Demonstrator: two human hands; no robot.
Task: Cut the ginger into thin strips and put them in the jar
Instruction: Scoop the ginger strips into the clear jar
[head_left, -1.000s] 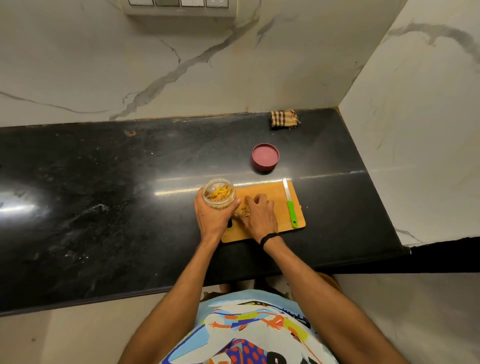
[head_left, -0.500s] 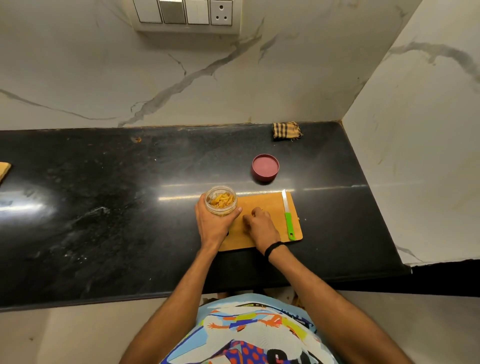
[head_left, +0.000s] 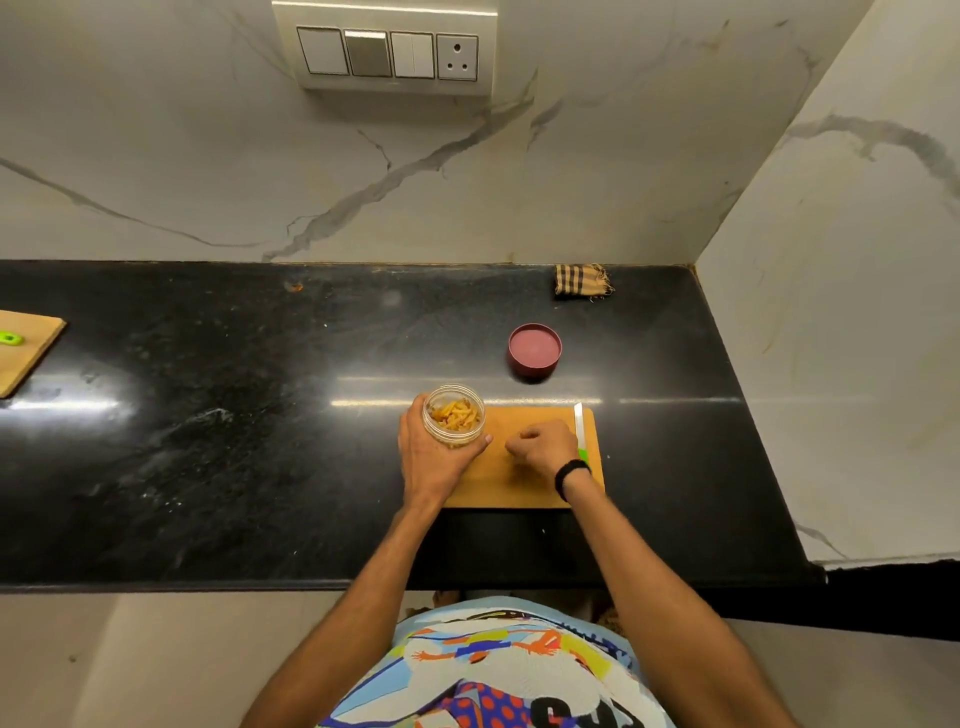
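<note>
The job looked nearly done. The jar (head_left: 481, 413) already held a heap of ginger strips (head_left: 456, 414), and I could see no loose ginger on the bare part of the cutting board (head_left: 498, 483). The knife (head_left: 578, 428) lay idle along the board's right edge. The lid (head_left: 534, 351) sat apart on the counter (head_left: 260, 415) behind, so closing the jar probably remained.

The left hand (head_left: 434, 460) gripped the jar at the board's far left corner, fingers wrapped round its side. The right hand (head_left: 543, 447) rested on the board with fingers curled under. Whether they pinched any last strips, I couldn't tell.
</note>
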